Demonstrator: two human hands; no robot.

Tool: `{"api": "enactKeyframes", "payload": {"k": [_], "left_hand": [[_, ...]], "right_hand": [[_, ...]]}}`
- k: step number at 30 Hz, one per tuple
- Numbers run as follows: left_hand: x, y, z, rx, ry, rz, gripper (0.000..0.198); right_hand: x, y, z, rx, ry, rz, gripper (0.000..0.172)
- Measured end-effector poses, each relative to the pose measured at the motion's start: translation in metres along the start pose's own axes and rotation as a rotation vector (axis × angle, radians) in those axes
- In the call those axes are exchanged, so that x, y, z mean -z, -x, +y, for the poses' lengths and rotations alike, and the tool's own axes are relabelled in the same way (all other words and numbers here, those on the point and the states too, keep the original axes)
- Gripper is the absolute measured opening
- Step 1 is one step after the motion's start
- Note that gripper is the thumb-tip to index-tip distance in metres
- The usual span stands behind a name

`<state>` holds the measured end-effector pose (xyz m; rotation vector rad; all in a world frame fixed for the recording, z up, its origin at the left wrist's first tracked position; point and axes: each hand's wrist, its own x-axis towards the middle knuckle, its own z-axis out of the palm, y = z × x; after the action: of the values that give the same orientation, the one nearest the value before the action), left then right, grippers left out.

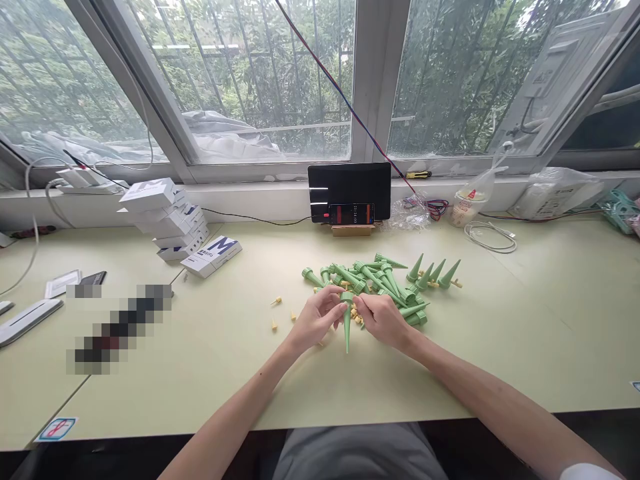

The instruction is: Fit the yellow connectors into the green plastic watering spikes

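Observation:
Between the thumb and fingers of my left hand (pixel 315 316) is a green plastic watering spike (pixel 347 328), its capped end up and its point towards me. My right hand (pixel 387 320) is closed, with its fingertips at the right side of the spike's cap; whatever they pinch is hidden. Just behind both hands lies a heap of similar green spikes (pixel 370 275). Small yellow plastic fittings (pixel 274 326) are scattered left of my left hand, and more show between my hands. To the right of the heap, several spikes (pixel 449 274) point upwards, with yellow fittings at their bases.
A phone (pixel 351 214) leans on a black tablet (pixel 349 180) at the back. Stacked white boxes (pixel 167 217) stand back left, with one box (pixel 212 256) beside them. A plastic cup (pixel 467 205) and a white cable (pixel 493 240) are back right. A blurred dark object lies left.

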<state>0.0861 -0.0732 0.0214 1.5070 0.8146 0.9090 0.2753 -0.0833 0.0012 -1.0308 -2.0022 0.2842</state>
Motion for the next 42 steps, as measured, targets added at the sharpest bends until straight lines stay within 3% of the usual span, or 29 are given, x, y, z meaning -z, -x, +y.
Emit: {"api": "enactKeyframes", "payload": {"k": [6,19,28,32,36,40,42], "left_hand": [[-0.001,0.003,-0.003,-0.118,-0.324,0.106,0.03],[-0.006,0.005,-0.005,-0.239,-0.515,0.205,0.021],[0.001,0.006,-0.019,-0.443,-0.735,0.152,0.021],[-0.004,0.006,-0.016,-0.368,-0.613,0.158,0.028],[-0.009,0.005,-0.004,-0.261,-0.392,0.129,0.051],[-0.006,0.003,0.004,-0.139,-0.139,0.154,0.036],[-0.004,0.001,0.007,-0.032,-0.058,0.15,0.038]], "right_hand": [[0.0,0.0,0.003,-0.046,-0.027,-0.006,0.047],[0.002,-0.001,-0.001,-0.099,-0.128,0.019,0.051],[0.0,-0.001,0.0,-0.1,-0.135,0.028,0.051],[0.001,-0.001,0.001,-0.102,-0.131,0.027,0.05],[0.003,-0.002,0.003,-0.078,-0.078,0.057,0.048],[0.005,0.0,0.004,-0.029,-0.006,0.08,0.047],[0.005,0.0,0.004,0.011,0.034,0.072,0.047]]}}
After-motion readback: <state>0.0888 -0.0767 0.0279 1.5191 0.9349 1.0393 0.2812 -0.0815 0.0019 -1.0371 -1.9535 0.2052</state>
